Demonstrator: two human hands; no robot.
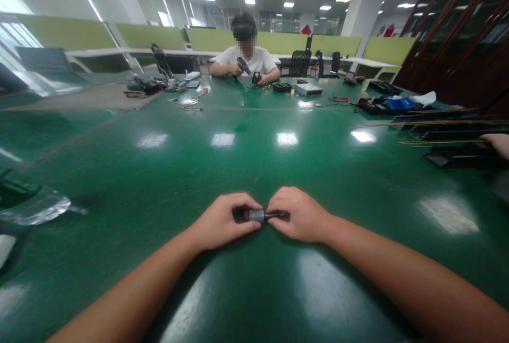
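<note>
In front of me, just over the green table [246,168], my left hand [222,221] is closed around a small grey metallic cylinder [256,216] with a darker end towards the palm. My right hand [298,214] pinches the thin dark stem [274,216] that sticks out of the cylinder's right side. Thumb and fingertips of both hands almost meet at the joint between them. The exact kind of this part is too small to make out, and the fingers cover some of it.
Across the table a person [246,56] holds a power drill [243,66] and a dark part. A clear bottle [35,205] lies at the left. Black trays with long thin rods [445,142] lie at the right, near another person's hand [499,144]. Tools and a grey box [308,89] line the far side.
</note>
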